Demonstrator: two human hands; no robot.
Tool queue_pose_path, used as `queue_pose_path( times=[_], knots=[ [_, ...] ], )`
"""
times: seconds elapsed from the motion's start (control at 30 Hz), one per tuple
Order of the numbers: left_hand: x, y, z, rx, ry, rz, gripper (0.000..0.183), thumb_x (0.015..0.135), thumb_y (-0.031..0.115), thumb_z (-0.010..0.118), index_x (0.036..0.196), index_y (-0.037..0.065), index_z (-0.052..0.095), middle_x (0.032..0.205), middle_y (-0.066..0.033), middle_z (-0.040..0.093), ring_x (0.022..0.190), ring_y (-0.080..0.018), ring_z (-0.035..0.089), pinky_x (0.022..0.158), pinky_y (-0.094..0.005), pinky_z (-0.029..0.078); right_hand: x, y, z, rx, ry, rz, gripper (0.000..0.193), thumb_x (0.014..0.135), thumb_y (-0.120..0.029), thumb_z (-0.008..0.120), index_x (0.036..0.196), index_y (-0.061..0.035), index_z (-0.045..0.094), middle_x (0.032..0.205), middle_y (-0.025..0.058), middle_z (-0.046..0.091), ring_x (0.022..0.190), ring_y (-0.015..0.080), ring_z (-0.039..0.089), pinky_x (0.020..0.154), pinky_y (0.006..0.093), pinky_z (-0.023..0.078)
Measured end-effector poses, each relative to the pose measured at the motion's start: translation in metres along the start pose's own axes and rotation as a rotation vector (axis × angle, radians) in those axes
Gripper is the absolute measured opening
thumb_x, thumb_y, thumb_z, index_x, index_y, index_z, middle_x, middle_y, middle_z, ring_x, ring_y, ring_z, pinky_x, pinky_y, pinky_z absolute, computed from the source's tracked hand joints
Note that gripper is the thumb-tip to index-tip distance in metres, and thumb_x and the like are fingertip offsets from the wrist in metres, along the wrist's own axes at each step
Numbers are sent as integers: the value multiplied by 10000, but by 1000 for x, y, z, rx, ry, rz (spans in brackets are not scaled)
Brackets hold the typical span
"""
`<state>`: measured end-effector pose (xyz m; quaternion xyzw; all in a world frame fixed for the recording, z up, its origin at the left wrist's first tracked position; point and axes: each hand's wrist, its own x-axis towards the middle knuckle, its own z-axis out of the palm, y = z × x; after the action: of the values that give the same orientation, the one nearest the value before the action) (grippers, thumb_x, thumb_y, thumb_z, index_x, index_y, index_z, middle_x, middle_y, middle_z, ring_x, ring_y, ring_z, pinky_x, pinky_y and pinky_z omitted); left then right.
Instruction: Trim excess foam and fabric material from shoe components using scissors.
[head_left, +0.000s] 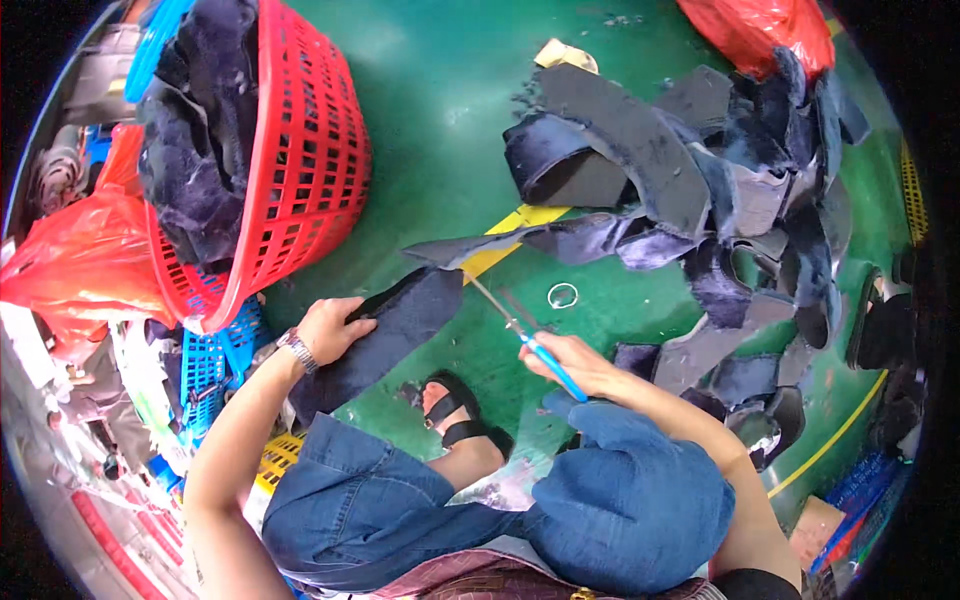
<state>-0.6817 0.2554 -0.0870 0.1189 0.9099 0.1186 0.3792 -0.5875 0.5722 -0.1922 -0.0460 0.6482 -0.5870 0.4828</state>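
My left hand (335, 335), with a metal watch on its wrist, grips the edge of a dark blue-grey fabric piece (395, 335). My right hand (570, 367) is closed round the blue handles of a pair of scissors (510, 322). The blades point up and left, with their tips at the far right corner of the fabric piece. A long narrow fabric strip (580, 240) starts beside that corner and runs right into a heap of dark fabric offcuts (690, 180). Whether strip and piece are still joined there is hard to see.
At the left stands a red plastic basket (320, 150) filled with dark fabric (205, 170). Red plastic bags lie beside it (85, 260) and at the far right (760, 30). On the green floor are a thin white ring (563, 295), yellow tape and my sandalled foot (460, 415).
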Motion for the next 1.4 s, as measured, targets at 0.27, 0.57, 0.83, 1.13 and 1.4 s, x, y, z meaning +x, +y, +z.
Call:
queue_pose_path(
  times=[0.27, 0.57, 0.83, 1.13, 1.4],
  knots=[
    [-16, 1, 16, 23, 65, 56, 207, 741, 222, 563, 854, 51, 592, 738, -199, 584, 732, -362, 565, 651, -432, 452, 47, -12, 33, -213, 98, 67, 651, 762, -626, 419, 955, -11, 506, 916, 239, 570, 881, 380, 549, 734, 438, 418],
    [-38, -5, 24, 153, 143, -114, 198, 734, 190, 563, 893, 81, 523, 716, -204, 575, 706, -379, 566, 627, -484, 442, 20, 11, 36, -379, 134, 52, 542, 773, -549, 476, 941, -35, 501, 842, 218, 582, 835, 378, 560, 711, 443, 428],
    [99, 106, 20, 518, 750, 326, 160, 719, 116, 479, 861, 47, 506, 615, -43, 560, 559, -190, 578, 474, -310, 450, -47, 63, 0, -91, 325, 396, 551, 776, -553, 460, 939, -30, 515, 837, 230, 577, 839, 386, 554, 736, 442, 415],
    [119, 149, 49, 276, 51, 612, 85, 628, 97, 580, 701, 67, 612, 992, -137, 532, 943, -294, 497, 748, -381, 450, -113, 90, -40, -336, 718, 458, 450, 762, -444, 532, 1003, -65, 513, 798, 219, 590, 807, 400, 560, 697, 463, 430],
    [202, 105, 81, 350, 137, 508, 87, 640, 128, 603, 696, 61, 608, 973, -146, 526, 830, -317, 543, 727, -409, 452, -54, 23, -107, -1007, 1371, -187, 525, 626, -325, 721, 933, 7, 455, 823, 161, 534, 653, 349, 553, 552, 396, 463]
  ],
)
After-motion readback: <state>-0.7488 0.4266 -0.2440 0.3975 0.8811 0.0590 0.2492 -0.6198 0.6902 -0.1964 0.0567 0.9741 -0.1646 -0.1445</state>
